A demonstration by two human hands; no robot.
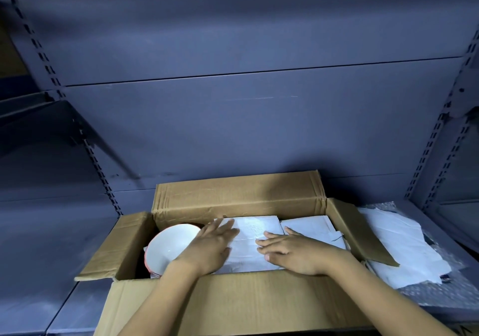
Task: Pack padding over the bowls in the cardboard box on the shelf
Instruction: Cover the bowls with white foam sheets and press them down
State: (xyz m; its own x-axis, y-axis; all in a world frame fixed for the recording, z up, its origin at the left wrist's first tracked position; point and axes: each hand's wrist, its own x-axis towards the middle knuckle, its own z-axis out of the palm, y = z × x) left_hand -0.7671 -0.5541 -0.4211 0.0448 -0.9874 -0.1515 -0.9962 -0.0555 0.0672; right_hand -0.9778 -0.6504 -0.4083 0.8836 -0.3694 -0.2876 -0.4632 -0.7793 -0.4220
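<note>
Dark grey-blue metal shelf (51, 232) carries the whole job. Big brown cardboard box (233, 299) sits on it, flaps folded out, top open. Just outside the box's right flap: loose pile of white foam sheets (404, 242) on clear bubble wrap (440, 286). That's spare stock, prob. enough for the rest.

Inside the box, middle & right part: flat white padding sheets (256, 225) lie side by side, hiding whatever's under them. Inside the box at its left end: round white ceramic bowl w/ orange-red rim (171, 242), tilted, not covered.

Left hand (210, 242) lies palm down on the padding in the box's middle, just beside the bowl. Can't tell if it touches the bowl. Its fingers are straight & released, gripping nothing. Right hand (293, 252) lies flat on the same padding, nearer the box's front wall, fingers also stretched out & loose, pressing, not grasping.

Step in hand, I'd say: pressing a laid sheet flat, w/ most of the box top covered.

Next move prob. needs:
- one hand out to the pile at the box's right to pinch a single sheet
- carry it to the box's left end & lay it over the bare bowl
- pat it down w/ light pressure only, since it's ceramic under thin foam
</note>
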